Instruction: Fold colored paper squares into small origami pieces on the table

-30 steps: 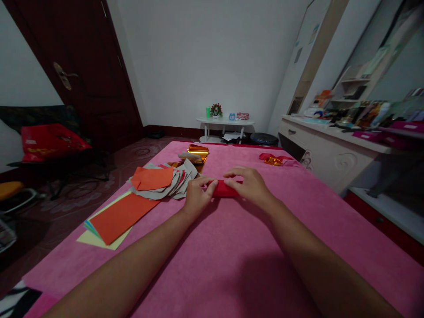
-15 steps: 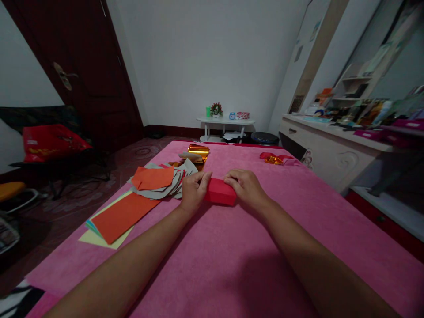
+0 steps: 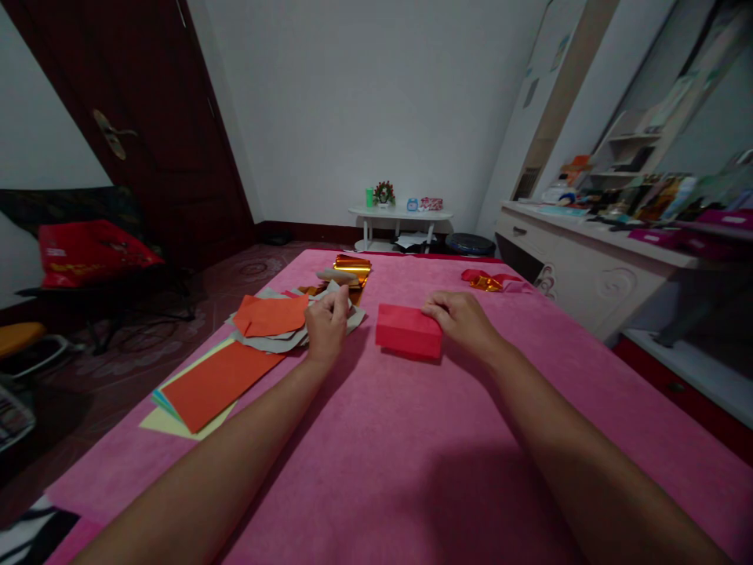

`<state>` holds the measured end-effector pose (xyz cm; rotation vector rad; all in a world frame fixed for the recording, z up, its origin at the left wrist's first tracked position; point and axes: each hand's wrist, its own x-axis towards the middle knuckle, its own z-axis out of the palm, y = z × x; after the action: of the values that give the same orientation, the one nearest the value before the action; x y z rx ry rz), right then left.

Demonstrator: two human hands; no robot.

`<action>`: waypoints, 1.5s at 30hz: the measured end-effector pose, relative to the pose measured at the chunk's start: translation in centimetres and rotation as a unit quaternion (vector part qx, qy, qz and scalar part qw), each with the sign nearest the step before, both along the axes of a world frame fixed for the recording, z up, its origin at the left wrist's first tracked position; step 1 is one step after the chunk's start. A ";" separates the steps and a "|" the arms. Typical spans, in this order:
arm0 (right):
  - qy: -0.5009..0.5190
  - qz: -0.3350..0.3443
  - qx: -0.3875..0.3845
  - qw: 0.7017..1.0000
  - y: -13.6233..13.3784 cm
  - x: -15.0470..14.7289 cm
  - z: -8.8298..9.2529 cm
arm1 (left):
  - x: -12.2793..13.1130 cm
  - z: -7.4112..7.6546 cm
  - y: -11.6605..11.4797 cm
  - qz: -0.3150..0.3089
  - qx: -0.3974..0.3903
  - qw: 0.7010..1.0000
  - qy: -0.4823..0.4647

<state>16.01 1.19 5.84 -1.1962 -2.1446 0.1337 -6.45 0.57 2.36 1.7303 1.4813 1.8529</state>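
Paper is lying in flat orange sheets [image 3: 215, 384] at the left of the fuzzy pink cloth [image 3: 382, 455], beside a loose fan of grey and orange squares [image 3: 271, 318]; the left hand [image 3: 325, 326] is touching its edge with curled fingers, whether pinching a sheet I cannot tell. Right of it, mid-cloth, the red folded paper [image 3: 409, 329], a smooth oblong block, is lying flat, the right hand [image 3: 462, 318] gripping its right end.

Dim light falls on a white wall [image 3: 365, 102], dark door [image 3: 147, 141], small white table [image 3: 400, 213], pale dresser [image 3: 588, 271].
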 end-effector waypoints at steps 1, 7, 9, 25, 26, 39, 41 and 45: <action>-0.019 -0.009 0.007 1.000 0.0 0.0 0.1 | 0.0 0.2 -0.1 0.015 0.013 1.000 0.005; -0.093 0.060 0.029 0.993 -1.7 -3.7 -0.4 | 2.8 1.6 -2.4 -0.069 0.107 0.960 0.251; -0.075 0.080 0.016 0.994 -2.2 -4.7 -0.8 | 3.2 1.4 -2.8 -0.064 0.084 0.942 0.319; 0.126 0.070 0.035 0.989 -1.1 -2.5 -0.8 | -1.6 -0.4 0.8 0.026 0.066 0.928 0.367; 0.136 0.059 0.042 0.988 -0.7 -2.0 -0.7 | -1.9 -0.5 1.0 0.032 0.053 0.937 0.344; 0.166 0.017 0.021 0.986 0.5 -0.2 -0.6 | 0.8 -1.4 0.9 -0.241 -0.106 0.965 -0.016; 0.168 0.013 0.026 0.985 0.5 -0.2 -0.5 | 0.9 -1.8 1.0 -0.249 -0.126 0.959 -0.054; 0.169 0.011 0.029 0.985 0.5 -0.3 -0.4 | 1.1 -2.0 1.0 -0.263 -0.158 0.944 -0.123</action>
<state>15.71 1.65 5.42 -1.0343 -1.8534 0.2633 -5.35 1.55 0.35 1.4863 1.0193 1.4017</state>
